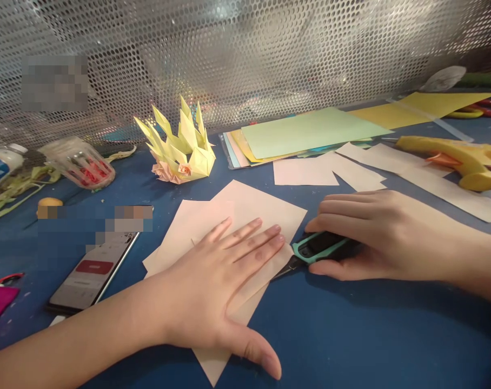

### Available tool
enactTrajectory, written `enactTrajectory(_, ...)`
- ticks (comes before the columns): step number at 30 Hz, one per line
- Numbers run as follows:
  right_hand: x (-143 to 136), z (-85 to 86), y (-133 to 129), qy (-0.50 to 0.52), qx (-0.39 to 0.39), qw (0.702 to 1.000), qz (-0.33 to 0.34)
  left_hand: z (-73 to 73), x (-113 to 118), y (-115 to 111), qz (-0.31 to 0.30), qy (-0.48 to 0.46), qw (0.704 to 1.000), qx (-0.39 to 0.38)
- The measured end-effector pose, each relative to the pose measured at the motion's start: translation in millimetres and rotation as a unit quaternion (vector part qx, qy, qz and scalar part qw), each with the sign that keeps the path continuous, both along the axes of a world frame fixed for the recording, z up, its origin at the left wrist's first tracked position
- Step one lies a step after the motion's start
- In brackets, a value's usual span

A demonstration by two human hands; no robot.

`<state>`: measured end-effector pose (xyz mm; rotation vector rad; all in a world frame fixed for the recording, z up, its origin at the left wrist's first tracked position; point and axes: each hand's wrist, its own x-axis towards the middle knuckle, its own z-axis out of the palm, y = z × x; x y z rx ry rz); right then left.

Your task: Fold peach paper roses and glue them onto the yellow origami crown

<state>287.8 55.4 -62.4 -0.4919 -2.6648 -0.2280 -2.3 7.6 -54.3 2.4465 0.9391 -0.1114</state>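
Pink sheets [264, 204] partly beneath left hand [223, 283]

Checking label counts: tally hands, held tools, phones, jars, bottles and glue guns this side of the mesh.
Hands (left hand, right hand): 2
Held cutting tool: 1
Phone: 1
Jar: 1
Bottle: 1
Glue gun: 1
Total: 7

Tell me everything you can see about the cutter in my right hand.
The cutter has a black and teal handle that looks like plastic, and a narrow, dark, metal-looking blade. It is low over the blue table, blade pointing left toward the pale pink paper. Your right hand grips the handle, fingers on the far side and thumb on the near side, hiding the back end. The blade reaches the paper's edge; whether its tip slips underneath is unclear.
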Motion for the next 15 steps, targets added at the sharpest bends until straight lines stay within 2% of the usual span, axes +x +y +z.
enactTrajectory(9,-1,1.9,-3,-0.01,0.0,1.0,0.0,0.2,2,1,0.002,0.009,1.0,-0.015)
enactTrajectory(15,3,1.1,6,-0.027,0.037,0.999,0.015,2.7,2,-11,0.063,0.0,0.997,-0.033)
